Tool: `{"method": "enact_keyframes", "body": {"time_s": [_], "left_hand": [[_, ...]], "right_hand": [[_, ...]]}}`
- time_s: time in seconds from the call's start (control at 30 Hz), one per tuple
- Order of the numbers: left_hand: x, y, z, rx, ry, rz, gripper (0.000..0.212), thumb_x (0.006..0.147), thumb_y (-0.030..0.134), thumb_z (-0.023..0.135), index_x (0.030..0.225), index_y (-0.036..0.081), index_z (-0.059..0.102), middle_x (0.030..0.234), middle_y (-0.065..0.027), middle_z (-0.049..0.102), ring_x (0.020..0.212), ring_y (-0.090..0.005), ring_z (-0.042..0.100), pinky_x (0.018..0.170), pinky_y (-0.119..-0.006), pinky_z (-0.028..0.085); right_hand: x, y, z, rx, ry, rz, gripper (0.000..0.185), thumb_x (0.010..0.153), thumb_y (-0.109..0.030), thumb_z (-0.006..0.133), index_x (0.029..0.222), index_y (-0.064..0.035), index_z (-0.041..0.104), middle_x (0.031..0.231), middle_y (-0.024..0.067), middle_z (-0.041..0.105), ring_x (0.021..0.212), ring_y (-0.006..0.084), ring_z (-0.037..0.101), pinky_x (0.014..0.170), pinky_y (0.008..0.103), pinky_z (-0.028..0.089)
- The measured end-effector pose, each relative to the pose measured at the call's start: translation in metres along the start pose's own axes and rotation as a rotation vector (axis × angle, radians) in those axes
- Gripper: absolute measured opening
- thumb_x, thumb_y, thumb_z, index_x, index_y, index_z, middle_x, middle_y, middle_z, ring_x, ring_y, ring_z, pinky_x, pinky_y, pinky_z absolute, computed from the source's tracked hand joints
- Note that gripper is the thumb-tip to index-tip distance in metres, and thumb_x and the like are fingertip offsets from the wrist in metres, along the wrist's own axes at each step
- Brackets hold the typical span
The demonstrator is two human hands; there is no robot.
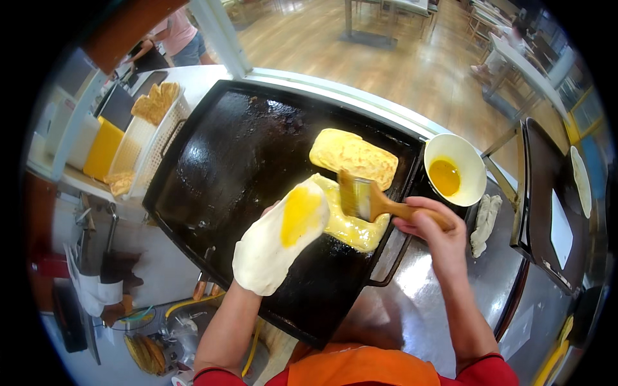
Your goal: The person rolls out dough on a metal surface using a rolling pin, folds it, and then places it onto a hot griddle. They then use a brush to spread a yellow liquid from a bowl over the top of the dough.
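Observation:
A flat piece of raw dough (265, 255), with a patch of yellow egg on it, lies over my left hand (271, 208), which is mostly hidden beneath it. My right hand (432, 222) grips the wooden handle of a wide brush (381, 202); its blurred bristles are above an egg-coated flatbread (355, 234) on the black griddle (227, 183). Behind that one, a browned flatbread (355, 154) lies on the griddle. The dough's far end overlaps the coated flatbread in view; whether they touch I cannot tell. A white bowl of beaten egg (444, 176) stands right of the griddle.
Raw dough strips (485, 224) lie on the metal counter right of the bowl. Farther right is a dark tray (545, 193). A white plastic basket (157, 149) with fried pieces stands left of the griddle. A griddle handle (393, 270) juts out near my right forearm. People are beyond the counter.

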State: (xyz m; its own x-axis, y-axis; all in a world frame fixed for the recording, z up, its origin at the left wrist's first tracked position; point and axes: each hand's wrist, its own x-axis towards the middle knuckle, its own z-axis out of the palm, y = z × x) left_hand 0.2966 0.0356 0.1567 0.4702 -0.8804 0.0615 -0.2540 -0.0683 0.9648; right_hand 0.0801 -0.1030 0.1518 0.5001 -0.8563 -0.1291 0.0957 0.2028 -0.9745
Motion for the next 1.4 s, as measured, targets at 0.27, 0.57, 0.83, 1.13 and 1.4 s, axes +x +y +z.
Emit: {"method": "enact_keyframes", "body": {"time_s": [0.27,0.57,0.83,1.13,1.4], "left_hand": [[-0.003,-0.053,-0.041,-1.036,0.204,-0.445,0.033,0.100,0.024,0.050,0.127,0.006,0.053,0.119,-0.0081,0.062,0.107,-0.0194,0.062,0.094,-0.032,0.049],[-0.018,-0.030,-0.032,-1.013,-0.141,-0.398,0.041,0.100,0.017,0.043,0.137,-0.001,0.043,0.135,-0.0158,0.052,0.121,-0.0264,0.055,0.105,-0.038,0.044],[-0.029,-0.050,-0.031,-0.967,0.129,-0.379,0.041,0.099,0.020,0.048,0.136,0.003,0.047,0.132,-0.0122,0.055,0.120,-0.0256,0.056,0.101,-0.040,0.047],[0.015,-0.091,-0.057,-0.050,0.549,-0.032,0.040,0.102,0.030,0.044,0.125,0.000,0.057,0.122,-0.0108,0.062,0.114,-0.0166,0.055,0.097,-0.025,0.038],[-0.017,-0.132,-0.011,1.160,0.144,-0.175,0.053,0.097,0.024,0.042,0.145,0.002,0.035,0.155,-0.0175,0.024,0.144,-0.0370,0.018,0.116,-0.051,0.015]], "right_hand": [[-0.043,-0.034,0.079,0.046,-0.445,0.018,0.022,0.088,0.001,0.061,0.109,0.0065,0.065,0.103,0.0165,0.068,0.091,0.0268,0.070,0.082,0.0314,0.056],[0.002,-0.012,0.053,0.067,-0.363,0.253,0.023,0.091,-0.007,0.058,0.108,0.0073,0.065,0.098,0.0213,0.068,0.081,0.0313,0.071,0.076,0.0343,0.061],[-0.032,-0.008,0.054,-0.108,-0.213,-0.054,0.021,0.089,0.000,0.059,0.109,0.0050,0.065,0.103,0.0139,0.068,0.088,0.0243,0.070,0.081,0.0337,0.057],[-0.079,-0.019,0.072,-0.257,-0.552,-0.451,0.031,0.077,0.003,0.072,0.107,-0.0003,0.066,0.105,0.0205,0.066,0.088,0.0292,0.069,0.075,0.0321,0.057],[-0.066,0.009,0.020,-0.145,-0.086,-0.227,0.027,0.081,0.011,0.061,0.106,0.0052,0.065,0.107,0.0181,0.066,0.089,0.0239,0.069,0.078,0.0298,0.056]]}}
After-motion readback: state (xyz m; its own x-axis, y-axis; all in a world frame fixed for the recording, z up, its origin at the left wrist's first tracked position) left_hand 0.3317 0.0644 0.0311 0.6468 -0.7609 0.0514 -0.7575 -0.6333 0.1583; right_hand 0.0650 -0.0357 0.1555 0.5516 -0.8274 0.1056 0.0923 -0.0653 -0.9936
